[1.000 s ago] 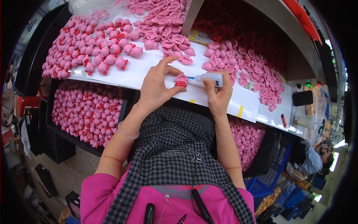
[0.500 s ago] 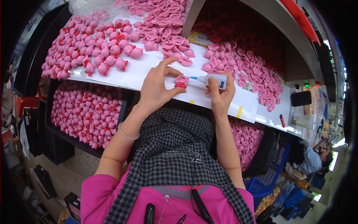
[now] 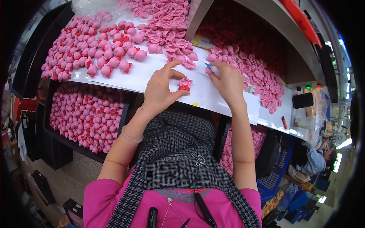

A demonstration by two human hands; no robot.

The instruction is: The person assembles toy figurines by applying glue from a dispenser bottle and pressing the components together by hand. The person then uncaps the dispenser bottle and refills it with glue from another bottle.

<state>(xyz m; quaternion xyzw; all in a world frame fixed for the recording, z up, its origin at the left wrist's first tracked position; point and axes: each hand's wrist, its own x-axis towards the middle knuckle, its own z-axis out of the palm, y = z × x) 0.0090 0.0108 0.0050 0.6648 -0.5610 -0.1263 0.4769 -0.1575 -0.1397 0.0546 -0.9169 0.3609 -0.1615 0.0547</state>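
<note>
My left hand (image 3: 160,89) holds a small pink-and-red toy half (image 3: 185,84) at the front of the white worktop, its thumb against the red lower part and its fingers curved round the far side. The hollow side of the piece faces up. To its right, my right hand (image 3: 231,84) is closed round a glue bottle (image 3: 208,65). Only the blue tip and thin nozzle show, pointing up and left, apart from the piece; the palm hides the bottle's body. Just beyond my left fingertips lies a loose pink shell half (image 3: 189,64).
Assembled pink-and-red figures (image 3: 95,49) cover the worktop's left. Pink shell halves (image 3: 173,26) are heaped at the back, more shells (image 3: 262,79) on the right. A drawer of figures (image 3: 87,117) sits below left. A red lighter-like object (image 3: 284,122) lies near the right end.
My right hand has turned and moved up, swinging the nozzle away from the pink-and-red piece to point up and left. My left hand keeps its hold almost unmoved.
</note>
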